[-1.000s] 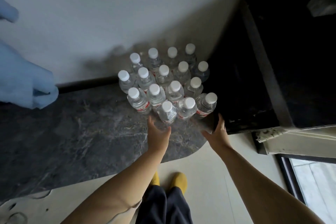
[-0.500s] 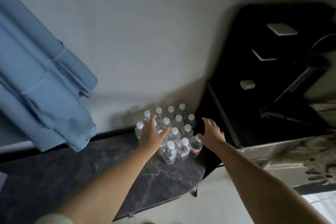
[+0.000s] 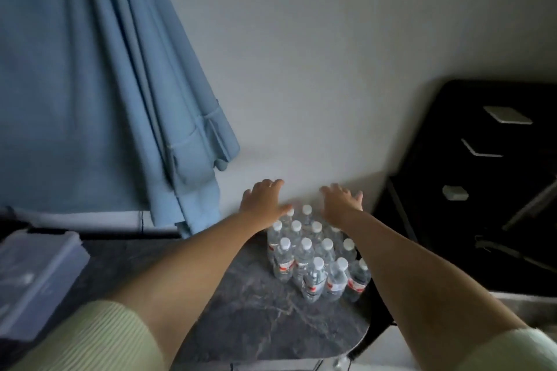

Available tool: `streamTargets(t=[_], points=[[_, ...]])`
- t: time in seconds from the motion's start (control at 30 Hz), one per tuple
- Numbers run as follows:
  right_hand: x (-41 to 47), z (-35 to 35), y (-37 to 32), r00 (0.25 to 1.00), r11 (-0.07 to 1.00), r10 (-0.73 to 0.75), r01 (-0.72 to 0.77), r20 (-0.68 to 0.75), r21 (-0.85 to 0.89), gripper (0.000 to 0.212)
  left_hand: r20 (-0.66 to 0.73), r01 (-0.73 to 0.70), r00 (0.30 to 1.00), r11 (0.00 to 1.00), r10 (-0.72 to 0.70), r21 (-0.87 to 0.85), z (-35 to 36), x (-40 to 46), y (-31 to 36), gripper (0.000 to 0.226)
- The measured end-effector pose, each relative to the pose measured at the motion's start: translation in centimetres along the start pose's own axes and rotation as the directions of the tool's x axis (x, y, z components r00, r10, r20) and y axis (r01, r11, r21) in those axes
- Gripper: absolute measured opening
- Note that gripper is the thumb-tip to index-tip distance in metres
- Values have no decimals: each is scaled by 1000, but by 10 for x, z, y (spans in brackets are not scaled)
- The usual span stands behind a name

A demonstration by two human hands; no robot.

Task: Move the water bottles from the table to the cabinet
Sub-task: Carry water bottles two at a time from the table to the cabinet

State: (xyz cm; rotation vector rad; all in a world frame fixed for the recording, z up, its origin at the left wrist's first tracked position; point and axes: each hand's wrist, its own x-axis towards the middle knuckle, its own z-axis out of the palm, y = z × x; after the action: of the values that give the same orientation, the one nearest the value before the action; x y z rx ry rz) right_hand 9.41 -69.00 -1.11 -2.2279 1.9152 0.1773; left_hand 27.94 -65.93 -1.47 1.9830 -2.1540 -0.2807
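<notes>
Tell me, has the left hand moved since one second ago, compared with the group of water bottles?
Yes. The left hand went from the near edge of the water bottles to their far left side, towards the wall.

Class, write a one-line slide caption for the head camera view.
Both hands, left and right, reach open over clustered water bottles on a dark marble table.

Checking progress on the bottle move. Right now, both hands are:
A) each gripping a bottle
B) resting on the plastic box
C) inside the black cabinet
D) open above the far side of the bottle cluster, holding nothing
D: the left hand and right hand are spread over the back of the water bottles, fingers extended, with none lifted.
</notes>
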Motion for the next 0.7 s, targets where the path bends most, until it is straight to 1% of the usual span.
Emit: streamTargets(t=[0.07,0.17,0.27,0.33,0.43,0.5,0.57,0.63,0.7], points=[[-1,-5,-17,997,996,-82,83,5,-42,51,-22,80,997,997,-80,18,-10,-15,-11,63],[-5,-9,-46,982,981,-184,186,40,-54,52,-48,225,974,974,-224,22,-23,-44,-29,57],[-17,-10,-87,939,937,-338,343,68,-65,51,-85,399,914,917,-397,17,-31,-88,-45,55],[-28,-7,-113,906,904,-417,422,78,-70,50,-123,484,868,875,-481,1,-35,-119,-55,53],[-55,4,-155,830,826,-547,556,108,-94,49,-169,598,788,801,-592,-18,-40,-178,-69,52],[-77,13,-184,763,760,-634,645,125,-84,49,-155,676,725,737,-671,-31,-45,-223,-78,58],[-101,19,-211,703,699,-695,710,153,-84,50,-148,754,646,656,-749,-32,-50,-263,-87,63],[-130,24,-242,624,617,-759,781,184,-103,53,-167,823,555,568,-815,-35,-58,-307,-92,62],[-159,28,-269,549,545,-814,835,189,-78,56,-198,876,459,478,-866,-59,-67,-348,-94,59]])
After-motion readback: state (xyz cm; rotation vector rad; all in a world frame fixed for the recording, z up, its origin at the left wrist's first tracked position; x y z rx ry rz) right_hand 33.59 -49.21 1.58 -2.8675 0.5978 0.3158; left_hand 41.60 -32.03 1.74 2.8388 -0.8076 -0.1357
